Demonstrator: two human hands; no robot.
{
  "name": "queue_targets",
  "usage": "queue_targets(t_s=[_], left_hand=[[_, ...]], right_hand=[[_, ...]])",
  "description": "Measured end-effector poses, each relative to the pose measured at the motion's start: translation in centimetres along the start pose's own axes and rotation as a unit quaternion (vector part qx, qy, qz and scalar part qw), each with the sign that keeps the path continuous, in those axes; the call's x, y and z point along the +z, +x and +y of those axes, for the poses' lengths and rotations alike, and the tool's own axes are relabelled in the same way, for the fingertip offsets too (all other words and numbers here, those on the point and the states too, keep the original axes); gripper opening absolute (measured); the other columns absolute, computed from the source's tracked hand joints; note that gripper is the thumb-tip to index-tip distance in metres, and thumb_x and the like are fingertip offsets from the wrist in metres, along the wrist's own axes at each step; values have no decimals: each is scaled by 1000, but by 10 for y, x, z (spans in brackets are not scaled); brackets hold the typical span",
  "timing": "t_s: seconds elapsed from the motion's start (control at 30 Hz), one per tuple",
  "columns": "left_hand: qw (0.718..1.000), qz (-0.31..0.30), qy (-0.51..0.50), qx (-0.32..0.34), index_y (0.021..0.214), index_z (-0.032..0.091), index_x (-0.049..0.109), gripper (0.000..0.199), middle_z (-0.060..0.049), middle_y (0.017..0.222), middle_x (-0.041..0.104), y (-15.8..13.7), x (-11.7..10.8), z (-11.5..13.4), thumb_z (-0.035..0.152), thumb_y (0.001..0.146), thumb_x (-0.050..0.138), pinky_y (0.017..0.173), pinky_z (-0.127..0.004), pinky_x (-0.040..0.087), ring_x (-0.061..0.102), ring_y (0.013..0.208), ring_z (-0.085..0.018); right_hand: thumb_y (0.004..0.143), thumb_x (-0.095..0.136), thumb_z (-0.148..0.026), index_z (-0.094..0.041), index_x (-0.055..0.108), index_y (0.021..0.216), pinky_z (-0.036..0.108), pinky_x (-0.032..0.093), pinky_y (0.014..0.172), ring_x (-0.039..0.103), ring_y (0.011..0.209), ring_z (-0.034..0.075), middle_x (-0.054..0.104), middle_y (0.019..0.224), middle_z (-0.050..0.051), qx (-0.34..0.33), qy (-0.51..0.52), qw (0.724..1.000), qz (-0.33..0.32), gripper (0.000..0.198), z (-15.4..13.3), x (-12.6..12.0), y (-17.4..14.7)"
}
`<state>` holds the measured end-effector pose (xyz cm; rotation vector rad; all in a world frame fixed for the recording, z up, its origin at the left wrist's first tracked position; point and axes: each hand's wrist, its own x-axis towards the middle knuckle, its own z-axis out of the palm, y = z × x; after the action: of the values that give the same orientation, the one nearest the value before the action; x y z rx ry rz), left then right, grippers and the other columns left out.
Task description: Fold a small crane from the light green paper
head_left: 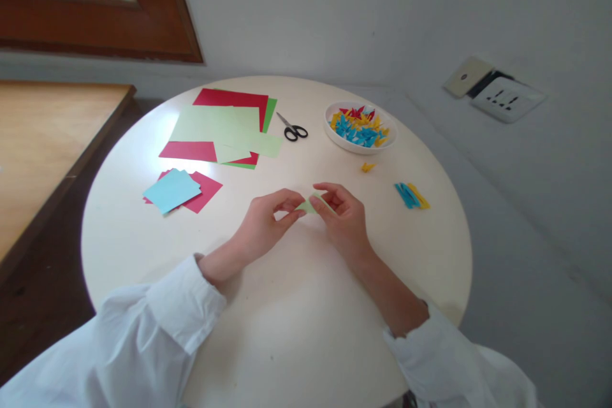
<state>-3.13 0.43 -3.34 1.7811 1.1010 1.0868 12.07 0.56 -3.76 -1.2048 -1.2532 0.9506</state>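
Observation:
A small piece of pale green folded paper (308, 206) is held between my two hands above the middle of the round white table (268, 331). My left hand (270, 220) pinches its left corner between thumb and fingers. On the other side, my right hand (342, 213) grips the paper with the thumb across its front, hiding part of it. A little beyond my right hand lies a tiny yellow folded paper crane (367, 167).
Black-handled scissors (292, 129) lie beyond my hands. Red and green paper sheets (220, 124) spread at the back left, with small blue and red squares (173, 191) nearer. A white dish (361, 148) holds several paper cranes. Blue and yellow folded strips (411, 196) sit at right.

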Motion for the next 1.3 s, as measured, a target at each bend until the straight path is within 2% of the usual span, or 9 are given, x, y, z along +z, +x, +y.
queue_targets(t_s=[0.17,0.33,0.53,0.63,0.9,1.03,1.13,1.3], left_hand=[[1000,5,5,1,86,17,63,14,-3,78,65,0,0,0,22,73,65,68,-26,50,60,73,-14],[1000,15,11,-3,85,15,65,12,-5,79,67,0,1,1,23,75,62,68,-27,51,61,73,-15],[998,26,-48,-35,86,14,65,17,-7,82,70,1,1,1,27,76,60,71,-28,53,65,75,-16],[995,24,-79,-59,84,14,65,19,-7,80,71,2,0,3,31,77,61,69,-27,53,67,74,-17],[991,39,-89,-87,77,15,66,18,-5,75,71,4,-3,8,33,77,61,65,-26,51,66,72,-17],[993,32,-81,-78,77,15,66,17,-5,75,71,4,-3,6,31,77,61,65,-25,51,65,70,-16],[996,27,-71,-54,79,15,67,16,-6,78,71,3,-2,2,30,77,62,66,-26,51,65,72,-17],[996,27,-82,-27,80,15,67,14,-8,84,71,1,-1,1,26,75,62,70,-28,52,65,77,-18]], right_hand=[[68,66,-31,-19,63,84,25,47,59,58,62,12,60,64,-2,1,1,1000,-8,19,2,-1,0],[71,64,-32,-19,63,85,24,47,59,58,62,12,62,66,-2,0,14,1000,-22,19,5,-1,1],[76,59,-41,-19,62,83,26,50,60,61,64,12,65,75,1,-1,10,999,-50,23,0,0,0],[74,61,-43,-20,62,86,25,50,60,62,67,13,67,82,2,2,-7,998,-61,26,-3,-1,-1],[68,66,-31,-20,61,87,25,48,61,58,67,12,65,84,1,12,-13,997,-81,23,-2,-2,-3],[66,63,-22,-20,60,82,25,47,63,57,68,12,61,78,-2,12,8,996,-85,17,-1,-3,-3],[68,61,-22,-20,59,78,26,48,65,58,73,13,61,78,-1,11,11,996,-83,10,0,-3,-3],[68,63,-23,-20,60,76,31,49,78,60,84,16,65,82,1,-31,6,995,-98,9,0,-4,-2]])
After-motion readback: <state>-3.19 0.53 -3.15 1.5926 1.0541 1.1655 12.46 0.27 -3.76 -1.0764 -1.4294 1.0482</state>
